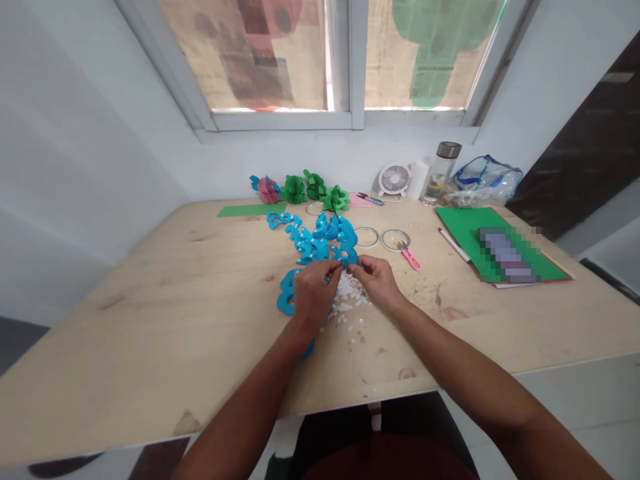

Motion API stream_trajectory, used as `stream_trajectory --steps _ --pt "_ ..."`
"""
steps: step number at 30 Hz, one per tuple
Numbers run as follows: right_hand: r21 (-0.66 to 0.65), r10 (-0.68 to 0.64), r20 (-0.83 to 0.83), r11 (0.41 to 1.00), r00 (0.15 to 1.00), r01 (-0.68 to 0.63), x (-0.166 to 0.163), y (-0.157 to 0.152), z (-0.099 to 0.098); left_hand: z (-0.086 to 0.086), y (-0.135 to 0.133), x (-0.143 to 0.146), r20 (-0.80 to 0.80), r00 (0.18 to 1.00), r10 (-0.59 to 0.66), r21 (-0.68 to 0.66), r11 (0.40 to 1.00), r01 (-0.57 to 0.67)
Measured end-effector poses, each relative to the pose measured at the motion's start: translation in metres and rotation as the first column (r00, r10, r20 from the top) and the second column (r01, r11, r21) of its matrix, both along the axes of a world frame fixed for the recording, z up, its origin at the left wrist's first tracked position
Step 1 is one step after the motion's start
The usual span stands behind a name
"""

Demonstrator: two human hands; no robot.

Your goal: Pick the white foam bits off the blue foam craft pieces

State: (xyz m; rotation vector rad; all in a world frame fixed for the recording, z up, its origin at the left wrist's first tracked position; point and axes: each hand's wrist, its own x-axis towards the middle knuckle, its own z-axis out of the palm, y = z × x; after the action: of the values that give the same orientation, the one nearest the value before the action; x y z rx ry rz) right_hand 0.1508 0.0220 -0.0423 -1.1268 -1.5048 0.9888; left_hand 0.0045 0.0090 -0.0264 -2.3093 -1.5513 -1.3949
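My left hand (pixel 315 290) and my right hand (pixel 377 280) meet in the middle of the table, fingertips pinched at the lower edge of a blue paper cut-out (pixel 349 235). The exact grip of the fingertips is too small to see. Beyond them lie several more curly blue cut-outs (pixel 313 249) dotted with small white patches. Another blue cut-out (pixel 285 293) is partly hidden under my left hand. Small white scraps (pixel 350 288) are heaped between my hands and scattered toward me.
Pink-handled snips (pixel 411 257) lie right of two tape rolls (pixel 395 240). Green paper flowers (pixel 294 189), a small fan (pixel 395 179) and a glass bottle (pixel 440 175) stand along the wall. Green sheets (pixel 467 230) lie at right, with a white pen (pixel 454 245) beside them.
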Motion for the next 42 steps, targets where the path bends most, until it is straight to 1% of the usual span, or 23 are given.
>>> stream_trajectory --steps 9,14,17,22,26,29,32,37,42 --pt "0.008 -0.006 0.003 1.0 1.0 0.006 0.0 -0.001 0.002 0.0 -0.001 0.001 0.047 0.999 0.02 -0.016 1.0 -0.019" --pt "0.016 -0.016 -0.019 1.0 1.0 0.017 0.0 -0.001 0.001 0.004 -0.003 0.002 0.133 0.991 0.004 -0.097 0.995 0.009" --pt "0.031 -0.013 -0.016 0.999 1.0 0.014 -0.001 -0.001 -0.001 0.006 -0.004 0.004 0.2 0.98 0.022 -0.163 0.986 0.011" --pt "0.095 -0.042 0.048 0.995 0.998 0.037 -0.002 -0.003 0.002 0.008 -0.004 0.005 0.286 0.956 0.07 -0.27 0.963 0.01" --pt "0.202 -0.083 0.13 0.978 0.988 0.056 -0.003 -0.007 0.006 0.012 -0.004 0.004 0.315 0.945 0.089 -0.334 0.942 0.023" --pt "0.267 -0.113 0.203 0.962 0.973 0.056 -0.003 -0.009 0.008 0.014 -0.005 0.004 0.314 0.945 0.092 -0.358 0.933 0.028" --pt "0.287 -0.13 0.257 0.956 0.958 0.053 -0.003 -0.01 0.009 0.015 -0.005 0.004 0.307 0.949 0.077 -0.352 0.935 0.038" --pt "0.3 -0.133 0.258 0.952 0.957 0.052 -0.002 -0.011 0.008 0.014 -0.004 0.002 0.313 0.947 0.065 -0.38 0.923 0.062" --pt "0.308 -0.111 0.214 0.95 0.97 0.041 -0.002 -0.01 0.008 0.012 -0.004 0.001 0.399 0.913 0.08 -0.433 0.894 0.111"
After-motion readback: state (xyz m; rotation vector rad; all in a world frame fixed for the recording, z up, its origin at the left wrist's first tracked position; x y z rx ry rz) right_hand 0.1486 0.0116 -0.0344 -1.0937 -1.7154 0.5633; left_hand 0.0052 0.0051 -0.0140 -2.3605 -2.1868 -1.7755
